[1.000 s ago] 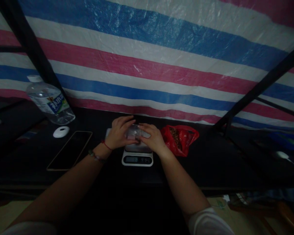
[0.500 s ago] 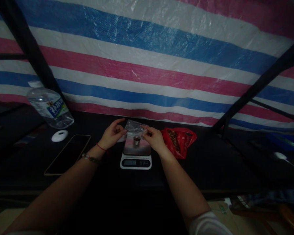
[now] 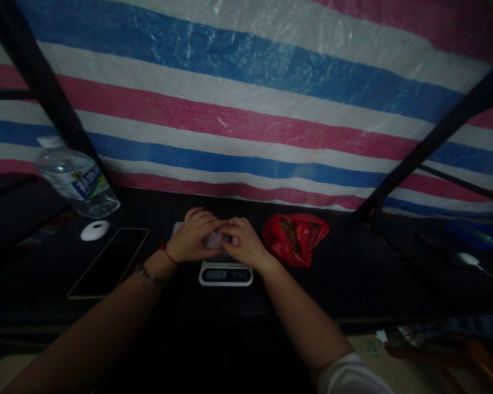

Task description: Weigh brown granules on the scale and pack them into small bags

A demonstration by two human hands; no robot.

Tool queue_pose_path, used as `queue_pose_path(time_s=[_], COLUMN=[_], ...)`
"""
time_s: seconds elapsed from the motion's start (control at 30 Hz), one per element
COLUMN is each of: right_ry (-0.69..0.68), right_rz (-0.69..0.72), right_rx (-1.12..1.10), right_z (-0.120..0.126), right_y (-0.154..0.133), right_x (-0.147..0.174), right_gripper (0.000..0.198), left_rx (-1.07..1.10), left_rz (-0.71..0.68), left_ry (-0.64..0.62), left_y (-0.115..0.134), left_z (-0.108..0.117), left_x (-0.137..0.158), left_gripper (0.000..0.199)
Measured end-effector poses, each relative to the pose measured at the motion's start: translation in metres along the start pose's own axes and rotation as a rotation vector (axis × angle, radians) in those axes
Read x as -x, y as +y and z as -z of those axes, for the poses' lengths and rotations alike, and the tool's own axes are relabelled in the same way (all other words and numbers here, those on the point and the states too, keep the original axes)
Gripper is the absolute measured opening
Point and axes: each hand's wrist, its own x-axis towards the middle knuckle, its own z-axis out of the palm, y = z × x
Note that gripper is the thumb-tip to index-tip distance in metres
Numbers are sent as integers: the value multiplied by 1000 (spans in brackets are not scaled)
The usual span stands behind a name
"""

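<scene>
While its top is largely screened by two hands, the digital kitchen scale (image 3: 225,274) is shown by its front panel

Right over the scale, fingertips are held close together: the left hand (image 3: 197,236) is arched, its thumb stretched across, and it is met by the right hand (image 3: 243,242), more tightly curled. Between them a clear plastic bag (image 3: 213,239) is glimpsed, pale and partly covered; whether it is gripped or merely touched by either hand cannot be told. The scale's digits are too faint to be read. Just beside the right wrist, a red plastic bag (image 3: 311,238) is seen gaping on the black table (image 3: 312,293), and brown granules (image 3: 290,231) are shown inside. On the left wrist, a red cord (image 3: 168,253) and a beaded bracelet (image 3: 144,272) are worn. Over on that side, a smartphone (image 3: 110,264) is laid flat, with a white rounded device (image 3: 92,231) placed near its far end and a clear labelled bottle (image 3: 80,178) stood behind. All is backed by a striped tarpaulin (image 3: 230,115).
</scene>
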Motion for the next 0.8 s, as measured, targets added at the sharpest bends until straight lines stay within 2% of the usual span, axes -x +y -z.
queue_pose_path(time_s=[0.07, 0.17, 0.23, 0.3, 0.37, 0.47, 0.57, 0.7, 0.8], right_ry=[85, 175, 127, 20, -68, -91, -20, 149, 203], right_rz=[-32, -124, -181, -197, -179, -166, -197, -240, -264], right_rx=[-54, -65, -7, 53, 76, 58, -5, -172, -333], right_z=[3, 8, 8, 6, 2, -2, -3, -4, -4], right_y=[3, 11, 18, 24, 28, 31, 34, 39, 37], right_x=[-1, -1, 0, 1, 2, 1, 0, 0, 1], right_gripper=[12, 18, 36, 52, 50, 34, 32, 46, 51], left_rx=[40, 97, 119, 130, 140, 154, 163, 186, 186], left_rz=[32, 128, 193, 244, 281, 304, 292, 282, 265], left_ry=[16, 100, 143, 163, 169, 159, 144, 116, 91], left_y=[-5, -13, -19, -23, -26, -28, -25, -16, -10], left_z=[-1, -4, -7, -9, -11, -14, -16, -16, -17], left_x=[1, 4, 5, 5, 5, 5, 5, 3, 1], left_gripper=[54, 48, 47, 49, 50, 52, 57, 62, 64])
